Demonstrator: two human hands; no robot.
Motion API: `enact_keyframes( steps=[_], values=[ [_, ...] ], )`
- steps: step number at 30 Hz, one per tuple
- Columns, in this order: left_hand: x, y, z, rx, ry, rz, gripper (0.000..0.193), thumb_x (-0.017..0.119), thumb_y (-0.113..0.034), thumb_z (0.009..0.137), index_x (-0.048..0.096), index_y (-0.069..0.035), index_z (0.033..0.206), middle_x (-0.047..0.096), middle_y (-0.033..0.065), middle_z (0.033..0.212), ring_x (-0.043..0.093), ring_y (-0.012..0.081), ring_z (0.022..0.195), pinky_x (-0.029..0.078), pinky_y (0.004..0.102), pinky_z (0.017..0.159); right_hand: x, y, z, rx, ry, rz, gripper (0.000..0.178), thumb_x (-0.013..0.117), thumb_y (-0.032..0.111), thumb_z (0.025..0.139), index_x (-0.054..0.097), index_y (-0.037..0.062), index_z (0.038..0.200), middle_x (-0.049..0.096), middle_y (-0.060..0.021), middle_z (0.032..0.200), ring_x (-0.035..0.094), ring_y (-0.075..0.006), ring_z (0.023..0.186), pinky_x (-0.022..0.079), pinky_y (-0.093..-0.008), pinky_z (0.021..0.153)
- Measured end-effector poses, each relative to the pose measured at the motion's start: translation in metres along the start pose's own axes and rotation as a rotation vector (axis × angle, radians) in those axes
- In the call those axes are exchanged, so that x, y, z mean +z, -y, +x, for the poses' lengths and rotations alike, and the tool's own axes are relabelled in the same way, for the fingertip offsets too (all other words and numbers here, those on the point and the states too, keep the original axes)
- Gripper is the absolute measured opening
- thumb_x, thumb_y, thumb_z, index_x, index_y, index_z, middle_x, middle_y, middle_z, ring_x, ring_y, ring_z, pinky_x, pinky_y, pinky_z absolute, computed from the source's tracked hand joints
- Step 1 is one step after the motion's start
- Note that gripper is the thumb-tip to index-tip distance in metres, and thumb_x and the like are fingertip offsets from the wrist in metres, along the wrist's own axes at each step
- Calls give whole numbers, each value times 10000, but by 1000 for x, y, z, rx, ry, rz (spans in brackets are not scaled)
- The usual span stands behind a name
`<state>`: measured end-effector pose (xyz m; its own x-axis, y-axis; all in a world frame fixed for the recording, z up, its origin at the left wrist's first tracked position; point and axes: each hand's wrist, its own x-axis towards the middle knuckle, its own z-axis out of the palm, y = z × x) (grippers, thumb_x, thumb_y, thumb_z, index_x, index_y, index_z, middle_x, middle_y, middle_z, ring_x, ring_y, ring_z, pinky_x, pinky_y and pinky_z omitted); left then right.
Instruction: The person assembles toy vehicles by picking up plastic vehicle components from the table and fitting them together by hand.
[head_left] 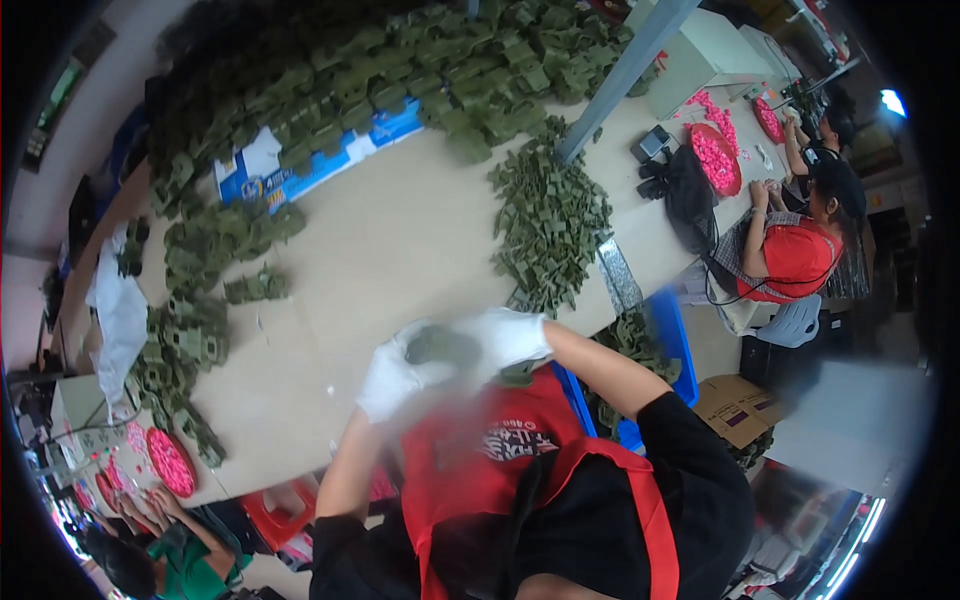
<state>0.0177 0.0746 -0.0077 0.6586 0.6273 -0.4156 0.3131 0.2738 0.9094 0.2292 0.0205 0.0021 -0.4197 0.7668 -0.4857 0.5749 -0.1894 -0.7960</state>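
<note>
My left hand (390,382) and my right hand (512,340), both in white gloves, meet at the table's near edge, in front of my red apron. Between them is an olive-green molded part (443,346), blurred, with the fingers of both hands closed around it. Its exact shape cannot be made out. Just below my right hand, another bit of green (517,374) shows against the apron. A heap of small olive-green pieces (550,215) lies on the table beyond my right hand.
Larger green parts (400,70) are piled along the table's far side, beside a blue-and-white printed sheet (345,155). More green parts (185,335) line the left. A blue crate (672,345) stands by my right arm. Co-workers sit right and lower left near red trays (735,185) of pink pieces.
</note>
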Motion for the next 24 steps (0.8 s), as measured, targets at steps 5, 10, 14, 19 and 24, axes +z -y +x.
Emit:
enact_keyframes(
  steps=[5, 10, 14, 19, 24],
  values=[
    [-30, -6, 58, -7, 33, -177, 677, 774, -179, 704, 509, 58, 1280, 638, 110, 1088, 624, 199, 980, 494, 321, 892, -33, -55, -45, -158, 12, 655, 862, 827, 132, 664, 375, 11, 1387, 603, -88, 1220, 585, -168, 1085, 454, -301, 944],
    [19, 46, 122, -97, 73, -345, 654, 740, -236, 784, 478, -8, 1339, 614, 103, 1128, 606, 214, 1016, 478, 346, 910, -28, -139, -85, 35, -294, 1238, 830, 812, 121, 657, 403, -23, 1365, 593, -99, 1179, 580, -182, 1061, 453, -299, 930],
    [54, 107, 147, 8, -183, -253, 569, 702, -272, 842, 503, -104, 1348, 617, 100, 1139, 611, 216, 1007, 487, 380, 887, -80, -206, -151, -40, -1064, 1308, 585, 729, 163, 728, 513, 30, 1255, 621, -110, 1116, 637, -248, 894, 537, -381, 768],
    [40, 124, 146, -391, -172, -208, 506, 695, -221, 846, 532, -50, 1294, 622, 113, 1136, 623, 211, 972, 521, 356, 785, -224, -247, -129, -87, -1365, 997, 525, 639, 74, 794, 496, 77, 1299, 629, -27, 1063, 592, -138, 804, 496, -302, 683],
    [32, 131, 149, -344, -197, -128, 437, 664, -166, 855, 560, -35, 1258, 627, 120, 1112, 630, 208, 937, 529, 338, 756, -368, -276, -55, -329, -1475, 1332, 321, 626, 85, 853, 568, 80, 1169, 644, -49, 967, 618, -179, 839, 503, -327, 736]
  ],
)
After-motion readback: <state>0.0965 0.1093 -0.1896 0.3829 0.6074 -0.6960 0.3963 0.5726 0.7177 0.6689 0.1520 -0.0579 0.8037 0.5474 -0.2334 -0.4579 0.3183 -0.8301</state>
